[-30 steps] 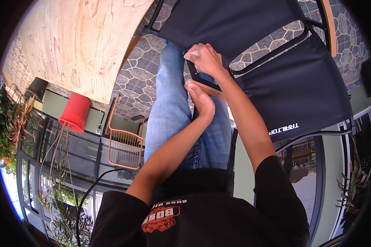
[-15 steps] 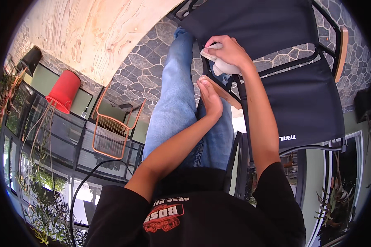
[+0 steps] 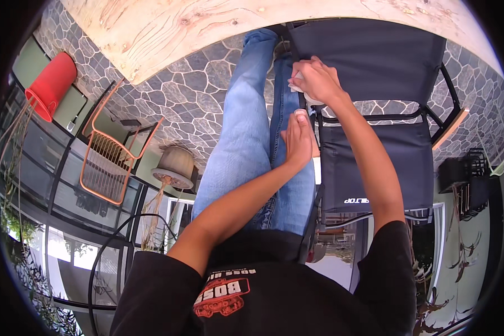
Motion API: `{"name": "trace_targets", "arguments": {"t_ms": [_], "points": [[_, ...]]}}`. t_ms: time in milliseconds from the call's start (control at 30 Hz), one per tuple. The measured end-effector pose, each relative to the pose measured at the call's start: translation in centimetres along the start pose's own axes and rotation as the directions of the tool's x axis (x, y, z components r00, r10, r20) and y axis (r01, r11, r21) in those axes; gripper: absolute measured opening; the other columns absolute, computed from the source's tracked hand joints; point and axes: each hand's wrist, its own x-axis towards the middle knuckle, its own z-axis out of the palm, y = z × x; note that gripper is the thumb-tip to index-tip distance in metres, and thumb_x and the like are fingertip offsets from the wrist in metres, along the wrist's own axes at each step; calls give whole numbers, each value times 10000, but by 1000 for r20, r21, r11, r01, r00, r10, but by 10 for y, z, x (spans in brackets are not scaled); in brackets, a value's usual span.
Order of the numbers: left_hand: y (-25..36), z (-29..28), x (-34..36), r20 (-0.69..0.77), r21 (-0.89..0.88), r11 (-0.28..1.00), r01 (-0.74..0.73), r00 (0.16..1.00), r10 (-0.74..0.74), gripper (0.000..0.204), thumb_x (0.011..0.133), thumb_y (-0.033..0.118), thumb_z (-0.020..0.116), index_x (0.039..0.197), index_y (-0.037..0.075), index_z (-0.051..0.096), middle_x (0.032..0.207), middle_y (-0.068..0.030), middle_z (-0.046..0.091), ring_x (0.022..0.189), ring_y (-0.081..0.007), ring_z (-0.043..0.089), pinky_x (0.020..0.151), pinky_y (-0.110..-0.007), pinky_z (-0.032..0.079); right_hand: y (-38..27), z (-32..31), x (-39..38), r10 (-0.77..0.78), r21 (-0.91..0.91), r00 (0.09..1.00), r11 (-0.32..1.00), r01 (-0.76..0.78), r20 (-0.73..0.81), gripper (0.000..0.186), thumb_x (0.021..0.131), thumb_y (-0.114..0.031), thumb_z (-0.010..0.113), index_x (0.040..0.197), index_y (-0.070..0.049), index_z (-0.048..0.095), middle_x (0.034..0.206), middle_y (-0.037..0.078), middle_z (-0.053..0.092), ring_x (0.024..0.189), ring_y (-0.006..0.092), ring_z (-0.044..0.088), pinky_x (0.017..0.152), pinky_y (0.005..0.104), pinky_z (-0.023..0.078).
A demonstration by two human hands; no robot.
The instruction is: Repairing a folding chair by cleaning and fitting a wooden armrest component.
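Grey stone paving [image 3: 190, 109] lies open on your left, to the edge of the pale wooden tabletop [image 3: 162, 36]. At your right stands the black fabric chair [image 3: 369, 64]; your left hand [image 3: 300, 143] rests straight-fingered by its tan armrest [image 3: 316, 150]; your right hand [image 3: 317, 79] grasps a crumpled white cloth [image 3: 297, 84] at its near edge.

White lettering [image 3: 357, 201] marks the black chair [image 3: 369, 61] and black shirt [image 3: 302, 297].

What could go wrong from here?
The white cloth bunched in the right hand might snag on the black chair. The left hand, beside the near wooden armrest, could get pinched if the chair shifts. The chair might also bump the wooden tabletop.
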Motion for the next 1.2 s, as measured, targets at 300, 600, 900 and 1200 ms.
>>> {"name": "trace_targets", "arguments": {"t_ms": [300, 600, 900, 1200], "points": [[3, -15, 6, 196, 30, 998, 58, 979, -63, 603, 1105, 512, 208, 1227, 6, 511, 1227, -270, 592, 1177, -451, 554, 1034, -505, 338, -14, 33, 27, -7, -444, 969, 890, -108, -249, 99, 882, -215, 695, 913, -123, 711, 1001, 77, 715, 1054, 322, 648, 687, 492, 583], [2, -29, 8, 142, 57, 995, -76, 988, 67, 442, 1082, 439, 421, 976, 39, 575, 960, -178, 637, 939, -382, 578, 868, -514, 354, -31, -29, -37, 224, 90, 884, 955, -284, 410, 187, 905, -279, 717, 995, -121, 759, 1031, 63, 723, 1054, 288, 663, 818, 473, 548], [-2, -31, 10, 111, 152, 977, -149, 985, 133, 438, 1065, 428, 464, 900, 44, 593, 898, -159, 644, 945, -342, 572, 859, -489, 345, -19, -16, -6, 1, -64, 995, 998, 5, 99, 165, 904, -302, 711, 955, -146, 736, 1053, 38, 712, 1074, 280, 641, 798, 456, 569], [-7, -21, 8, 122, 253, 950, -184, 980, 157, 433, 1097, 431, 398, 933, 57, 542, 881, -133, 604, 946, -308, 557, 860, -454, 344, 0, 13, 15, -38, -417, 986, 908, -33, -163, 130, 920, -250, 682, 953, -136, 736, 966, 8, 693, 1051, 256, 635, 771, 454, 588]]}}
